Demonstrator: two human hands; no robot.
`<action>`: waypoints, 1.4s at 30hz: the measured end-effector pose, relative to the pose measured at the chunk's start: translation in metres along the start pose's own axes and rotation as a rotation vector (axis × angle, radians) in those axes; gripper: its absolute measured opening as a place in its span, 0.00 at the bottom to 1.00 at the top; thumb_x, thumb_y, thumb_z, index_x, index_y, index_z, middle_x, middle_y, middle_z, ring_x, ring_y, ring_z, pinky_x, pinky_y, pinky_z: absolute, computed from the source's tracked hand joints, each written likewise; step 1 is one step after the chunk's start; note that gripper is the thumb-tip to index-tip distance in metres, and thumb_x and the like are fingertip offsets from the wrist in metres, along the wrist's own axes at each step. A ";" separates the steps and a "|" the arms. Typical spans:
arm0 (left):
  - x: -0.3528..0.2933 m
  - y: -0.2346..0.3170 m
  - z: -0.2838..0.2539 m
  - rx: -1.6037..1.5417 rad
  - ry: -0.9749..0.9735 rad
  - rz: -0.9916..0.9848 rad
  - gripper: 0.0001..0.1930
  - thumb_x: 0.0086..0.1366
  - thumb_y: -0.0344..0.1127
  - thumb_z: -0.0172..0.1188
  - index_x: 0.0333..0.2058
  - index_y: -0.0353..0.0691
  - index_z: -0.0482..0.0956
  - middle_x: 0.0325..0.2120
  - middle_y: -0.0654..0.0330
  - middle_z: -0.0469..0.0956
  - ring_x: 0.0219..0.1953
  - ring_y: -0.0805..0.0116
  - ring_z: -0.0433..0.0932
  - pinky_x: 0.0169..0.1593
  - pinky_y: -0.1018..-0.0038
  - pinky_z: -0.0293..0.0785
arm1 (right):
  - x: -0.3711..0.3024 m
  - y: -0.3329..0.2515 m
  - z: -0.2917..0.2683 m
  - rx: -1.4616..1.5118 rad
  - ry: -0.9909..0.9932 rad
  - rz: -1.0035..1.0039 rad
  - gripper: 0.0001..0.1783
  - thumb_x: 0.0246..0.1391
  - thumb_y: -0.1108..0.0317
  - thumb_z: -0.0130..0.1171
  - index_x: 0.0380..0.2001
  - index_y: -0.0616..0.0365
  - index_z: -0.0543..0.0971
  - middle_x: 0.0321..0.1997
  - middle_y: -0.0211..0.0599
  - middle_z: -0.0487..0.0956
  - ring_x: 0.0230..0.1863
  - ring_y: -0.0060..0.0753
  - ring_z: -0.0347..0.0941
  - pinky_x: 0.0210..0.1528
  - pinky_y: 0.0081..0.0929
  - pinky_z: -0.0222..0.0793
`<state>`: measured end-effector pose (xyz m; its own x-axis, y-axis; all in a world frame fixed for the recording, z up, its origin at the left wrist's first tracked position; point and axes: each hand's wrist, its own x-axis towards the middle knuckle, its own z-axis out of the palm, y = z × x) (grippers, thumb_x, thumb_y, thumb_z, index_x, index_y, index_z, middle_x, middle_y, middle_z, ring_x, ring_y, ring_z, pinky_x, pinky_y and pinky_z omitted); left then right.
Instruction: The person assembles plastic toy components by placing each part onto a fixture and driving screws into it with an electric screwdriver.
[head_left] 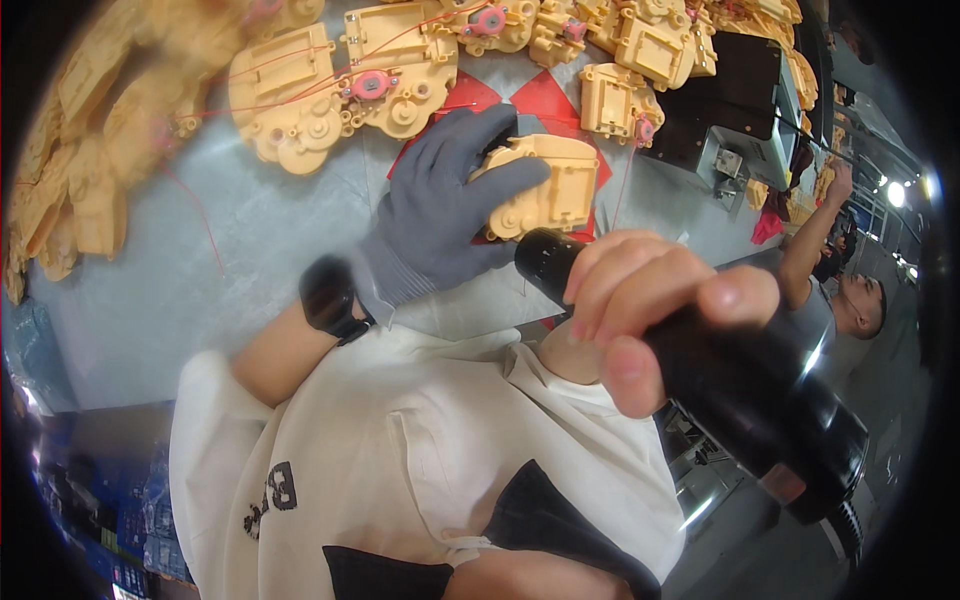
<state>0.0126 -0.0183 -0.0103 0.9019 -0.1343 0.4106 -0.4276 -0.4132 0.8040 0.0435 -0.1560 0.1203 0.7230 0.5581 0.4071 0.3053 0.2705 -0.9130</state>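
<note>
My left hand (425, 205), in a grey glove, is closed round a yellow plastic housing (562, 185) with a raised rectangular frame. Its fingers wrap over the housing's left side. Bare and without a glove, my right hand (665, 300) grips a black electric screwdriver (765, 400), whose nose points up and left at the housing's lower edge. The bit is hidden, so I cannot tell whether it touches the housing. Red patches (545, 95) show on the grey worktop around the housing.
More yellow housings (290, 95), several with pink round parts and red wires, lie along the back and in a heap (75, 150) at the left. A black box-shaped device (720, 95) stands back right. Another person (825, 290) is at the far right.
</note>
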 end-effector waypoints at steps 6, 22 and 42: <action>-0.005 -0.002 0.001 -0.050 0.028 -0.059 0.34 0.33 0.34 0.67 0.46 0.50 0.73 0.52 0.49 0.64 0.47 0.50 0.68 0.48 0.60 0.66 | 0.005 0.013 -0.004 0.017 -0.137 -0.082 0.27 0.36 0.87 0.57 0.41 0.60 0.60 0.20 0.39 0.71 0.14 0.33 0.66 0.15 0.27 0.63; -0.004 0.000 0.004 -0.050 0.055 -0.031 0.33 0.35 0.34 0.67 0.47 0.50 0.72 0.51 0.49 0.65 0.47 0.50 0.68 0.49 0.61 0.67 | 0.001 0.019 0.002 -0.015 -0.168 -0.089 0.29 0.42 0.81 0.59 0.46 0.53 0.58 0.24 0.36 0.72 0.18 0.32 0.70 0.22 0.31 0.69; 0.005 0.010 -0.003 -0.068 -0.026 -0.023 0.30 0.49 0.47 0.66 0.49 0.40 0.68 0.52 0.40 0.63 0.49 0.44 0.69 0.50 0.59 0.67 | -0.025 -0.039 -0.170 -0.398 1.052 -0.253 0.14 0.44 0.74 0.50 0.37 0.64 0.66 0.19 0.33 0.66 0.22 0.28 0.63 0.34 0.30 0.64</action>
<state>0.0125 -0.0207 0.0006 0.9124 -0.1494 0.3811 -0.4092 -0.3547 0.8407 0.1184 -0.3142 0.1415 0.7149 -0.4581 0.5282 0.5541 -0.0895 -0.8276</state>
